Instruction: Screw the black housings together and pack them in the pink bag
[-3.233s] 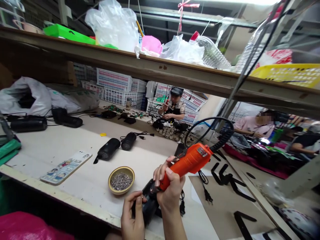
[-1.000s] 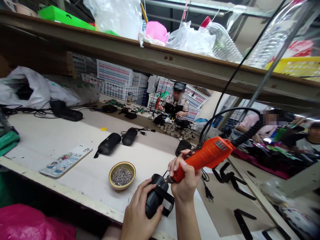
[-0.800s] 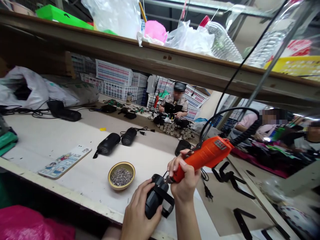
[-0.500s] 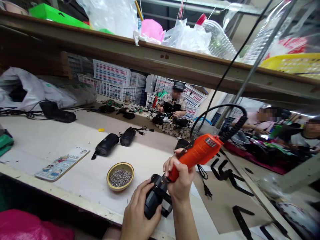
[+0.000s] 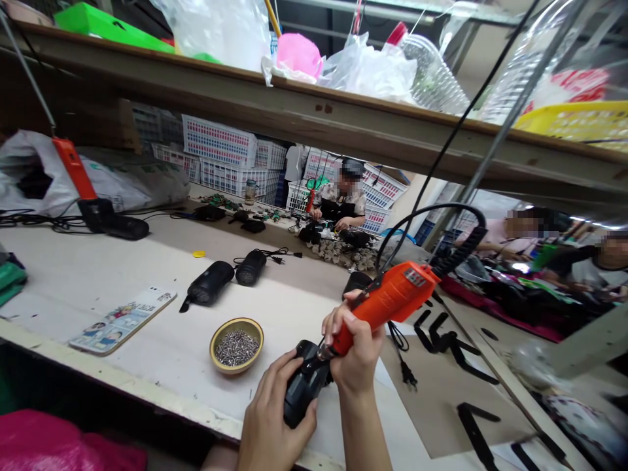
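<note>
So my left hand (image 5: 275,418) is wrapped around a black housing (image 5: 300,387) down at the near edge of the workbench (image 5: 98,275), fingers curled over its left side and gripping it firm. My right hand (image 5: 354,350) is clenched on the orange electric screwdriver (image 5: 387,304), which tilts down to about 8 o'clock so the bit end meets the top of the housing. Can't really make out the tip itself, my fingers and the black plastic hide it. The screwdriver's black coiled cable (image 5: 444,226) loops up from its back end toward 12 o'clock.

At roughly 9 o'clock from the housing, just beside it, sits a little yellow bowl (image 5: 237,345) full of small screws. Further out at 10 o'clock there are two more black cylinders (image 5: 228,278) lying side by side on the bench, and a phone (image 5: 123,319) in a cartoon case lies flat well to the left. Off at 3 o'clock there's a brown cardboard sheet (image 5: 441,399) with black strap pieces on it. Another person (image 5: 340,203) works at the far end of the bench at 12 o'clock, and a second orange driver (image 5: 74,169) hangs at far left.
</note>
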